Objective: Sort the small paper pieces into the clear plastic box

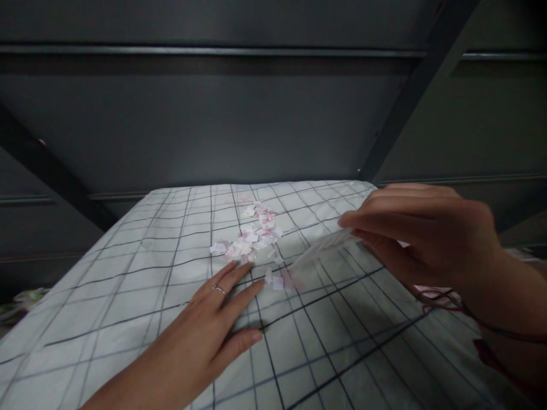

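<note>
Dark panels (pixel 231 125), crossed by metal ribs, stand behind my work surface. Checked cloth (pixel 128 279), white with dark lines, lies beneath my work. My right hand (pixel 427 236) is raised at the right side, thumb and fingertips pressed together in a pinch. My left hand (pixel 217 313) rests palm down on the cloth, fingers extended, thumb spread apart from them. Heap of paper scraps (pixel 256 233), white and pink, lies on the cloth at the tips of my left fingers. Thin pale strip (pixel 320 246), blurred, is pinched in my right hand and slants down to the left; I cannot tell whether its lower end touches anything. Loose scraps (pixel 277 283) lie just beside my left index finger. Ring (pixel 219 290) encircles one left finger.
</note>
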`<move>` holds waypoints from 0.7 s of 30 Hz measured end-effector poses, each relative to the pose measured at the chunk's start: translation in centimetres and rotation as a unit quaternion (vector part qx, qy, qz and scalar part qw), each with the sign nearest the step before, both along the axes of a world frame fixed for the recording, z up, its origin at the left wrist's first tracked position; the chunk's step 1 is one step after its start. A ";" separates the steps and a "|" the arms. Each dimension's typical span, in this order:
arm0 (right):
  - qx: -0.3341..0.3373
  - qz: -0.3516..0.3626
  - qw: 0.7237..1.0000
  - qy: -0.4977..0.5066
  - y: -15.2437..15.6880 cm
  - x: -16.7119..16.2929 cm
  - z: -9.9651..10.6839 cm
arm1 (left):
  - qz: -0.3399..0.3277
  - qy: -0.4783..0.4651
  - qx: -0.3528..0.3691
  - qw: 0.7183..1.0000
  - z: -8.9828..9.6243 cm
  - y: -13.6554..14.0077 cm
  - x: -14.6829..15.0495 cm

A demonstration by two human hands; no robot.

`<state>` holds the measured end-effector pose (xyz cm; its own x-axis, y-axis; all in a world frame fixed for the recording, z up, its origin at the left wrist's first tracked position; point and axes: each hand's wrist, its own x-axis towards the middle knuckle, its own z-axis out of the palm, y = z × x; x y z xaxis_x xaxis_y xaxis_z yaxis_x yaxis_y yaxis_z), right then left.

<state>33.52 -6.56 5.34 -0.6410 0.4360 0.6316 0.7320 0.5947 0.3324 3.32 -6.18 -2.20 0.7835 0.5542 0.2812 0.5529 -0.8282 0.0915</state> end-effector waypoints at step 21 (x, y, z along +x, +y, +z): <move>-0.020 0.066 0.997 0.029 0.0 -0.6 -0.5 | 0.004 -0.007 -0.007 1.000 0.0 0.2 -0.1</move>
